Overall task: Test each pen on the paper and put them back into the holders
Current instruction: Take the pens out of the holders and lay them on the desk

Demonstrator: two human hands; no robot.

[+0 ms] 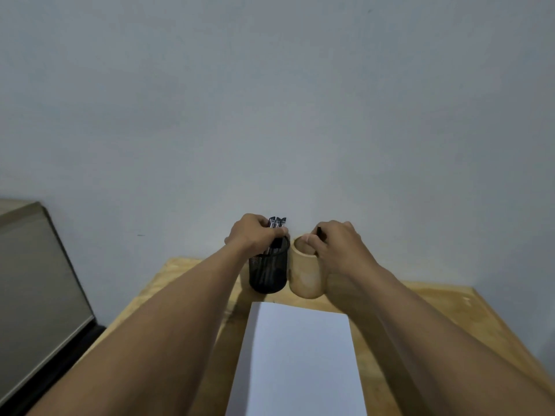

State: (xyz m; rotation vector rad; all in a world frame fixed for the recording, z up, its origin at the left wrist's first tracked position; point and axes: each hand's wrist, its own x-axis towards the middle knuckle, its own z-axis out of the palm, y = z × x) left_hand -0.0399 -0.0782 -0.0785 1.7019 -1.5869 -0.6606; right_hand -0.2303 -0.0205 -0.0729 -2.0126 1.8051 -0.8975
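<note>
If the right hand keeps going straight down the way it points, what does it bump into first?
Probably the round light wooden pen holder. The right hand hovers at its rim with a black pen in its grip, so pen and fingers would likely enter the open cup, though depth is unclear.

Table (pixel 450 319): light wooden top with visible grain, its far edge set against the wall; it fills the lower middle and right of the view.
Wall (pixel 270 100): plain, pale grey-blue, bare but for a small dark mark low on the left.
Board (pixel 33 280): flat grey-beige panel with a dark edge, tilted, just left of the table.
</note>
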